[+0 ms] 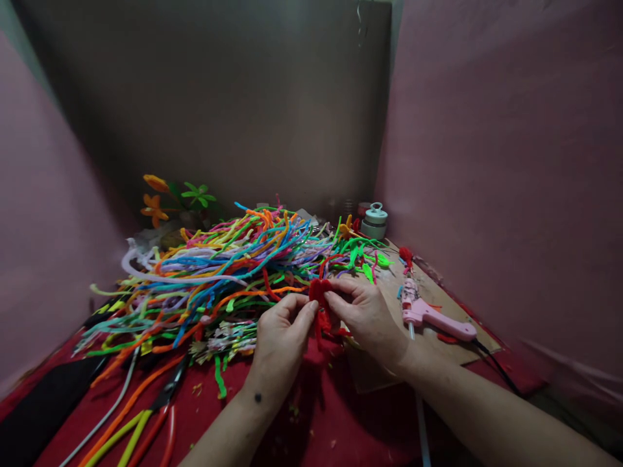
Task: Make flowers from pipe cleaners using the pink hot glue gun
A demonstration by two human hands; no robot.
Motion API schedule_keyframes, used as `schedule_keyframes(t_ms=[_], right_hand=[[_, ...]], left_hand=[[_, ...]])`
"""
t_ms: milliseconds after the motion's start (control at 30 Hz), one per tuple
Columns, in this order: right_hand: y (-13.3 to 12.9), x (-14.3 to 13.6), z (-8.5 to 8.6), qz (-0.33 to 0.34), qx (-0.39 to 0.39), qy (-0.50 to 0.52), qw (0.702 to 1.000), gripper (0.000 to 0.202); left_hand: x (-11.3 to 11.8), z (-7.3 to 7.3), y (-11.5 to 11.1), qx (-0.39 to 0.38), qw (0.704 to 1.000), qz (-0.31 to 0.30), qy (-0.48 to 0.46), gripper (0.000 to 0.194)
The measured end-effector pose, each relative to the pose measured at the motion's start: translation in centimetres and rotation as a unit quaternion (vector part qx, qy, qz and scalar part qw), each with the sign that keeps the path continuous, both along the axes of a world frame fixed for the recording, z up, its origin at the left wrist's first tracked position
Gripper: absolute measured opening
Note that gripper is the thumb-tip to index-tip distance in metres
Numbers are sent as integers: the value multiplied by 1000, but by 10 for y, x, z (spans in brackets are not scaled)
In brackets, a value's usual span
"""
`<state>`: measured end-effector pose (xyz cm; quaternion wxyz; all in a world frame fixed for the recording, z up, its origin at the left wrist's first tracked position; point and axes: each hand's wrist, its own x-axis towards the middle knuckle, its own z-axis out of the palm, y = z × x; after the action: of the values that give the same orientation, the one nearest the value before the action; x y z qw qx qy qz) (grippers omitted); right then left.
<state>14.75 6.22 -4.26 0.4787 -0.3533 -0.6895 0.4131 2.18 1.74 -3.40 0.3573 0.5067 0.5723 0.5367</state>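
A small red fuzzy piece (318, 290) is held up between my two hands, over the red cloth. My left hand (287, 331) pinches its left side between thumb and fingers. On its other side my right hand (363, 314) grips it in a pinch, with fingers closed. Red strands hang beneath the piece, partly hidden by the fingers. Just behind my hands lies a big tangled pile of multicoloured pipe cleaners (219, 272).
A pink glue gun (438, 319) with a cord lies on a brown board (455, 347) at the right. Scissors (170, 389) rest at the lower left. Behind stand a pale green jar (374, 224) and orange flowers (154, 209). Pink walls rise on both sides.
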Motion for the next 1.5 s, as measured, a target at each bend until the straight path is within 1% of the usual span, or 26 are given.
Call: schedule_keyframes(t_ms=[367, 667, 833, 933, 1033, 1100, 1167, 1333, 1500], right_hand=[[0, -1, -3, -18, 7, -10, 1000, 23], [1, -1, -1, -31, 30, -16, 999, 23], [-1, 1, -1, -17, 34, -11, 999, 22], [-3, 2, 1, 33, -3, 22, 999, 20], [-3, 1, 3, 90, -108, 89, 986, 20], [-2, 0, 2, 97, -179, 119, 972, 15], [0, 0, -2, 96, -216, 122, 964, 9], [2, 0, -11, 130, -208, 90, 965, 23], [1, -1, -8, 140, -212, 91, 963, 23]], left_hand=[[1, -4, -1, 16, 1000, -1, -12, 17], [2, -7, 1, 16, 999, -6, -28, 18], [1, -9, 2, 12, 999, -7, -34, 18], [1, -7, 2, 13, 999, -3, -35, 18], [0, -4, 2, 6, 999, 1, -40, 18], [0, -2, 2, 3, 999, 1, -47, 17], [0, -1, 2, 3, 999, 0, -55, 17], [0, -1, 2, 1, 998, -3, -65, 16], [2, -2, 3, 5, 996, 1, -84, 14]])
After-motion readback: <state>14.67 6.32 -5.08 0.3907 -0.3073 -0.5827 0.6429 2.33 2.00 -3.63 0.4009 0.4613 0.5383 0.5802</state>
